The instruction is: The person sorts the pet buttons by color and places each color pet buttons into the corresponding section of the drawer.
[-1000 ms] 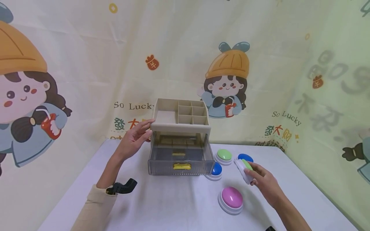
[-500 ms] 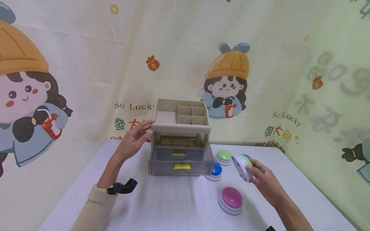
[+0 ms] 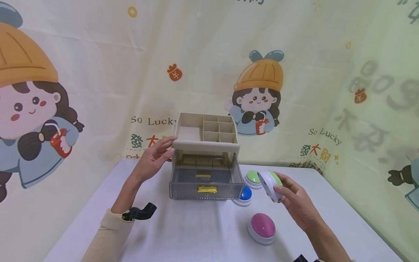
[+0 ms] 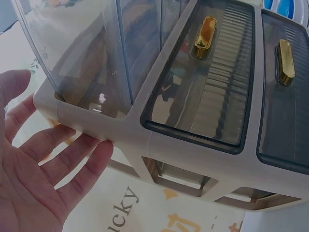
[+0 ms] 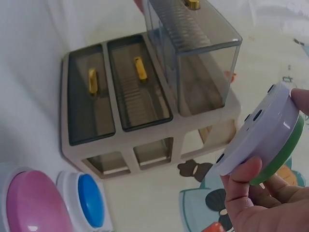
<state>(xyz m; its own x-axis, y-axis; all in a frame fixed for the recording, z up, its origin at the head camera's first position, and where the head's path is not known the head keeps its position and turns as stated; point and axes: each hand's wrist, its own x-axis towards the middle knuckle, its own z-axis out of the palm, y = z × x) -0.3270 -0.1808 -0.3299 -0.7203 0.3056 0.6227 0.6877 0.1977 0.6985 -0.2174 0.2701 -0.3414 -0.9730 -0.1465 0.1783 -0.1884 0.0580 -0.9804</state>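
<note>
My left hand [image 3: 151,162] rests its fingertips against the left side of a beige desktop drawer organizer [image 3: 205,146]; the fingers [image 4: 84,169] are fairly straight along its edge in the left wrist view. The top clear drawer [image 3: 183,190], with a gold handle [image 3: 207,189], is pulled out, and the two lower drawers are in. To the right of it, my right hand [image 3: 298,202] grips a round white push button with a green top [image 5: 263,135] between thumb and fingers. That button is lifted off the table and tilted, its flat base facing the organizer.
On the white table [image 3: 183,233], a green button [image 3: 253,177] and a blue button [image 3: 245,193] stand beside the organizer. A magenta button [image 3: 263,225] sits nearer the front. Behind everything hangs a printed cloth [image 3: 203,43].
My right hand has moved a little left toward the organizer with the green button, whose base has turned more into view. The left hand has stayed at the organizer's side.
</note>
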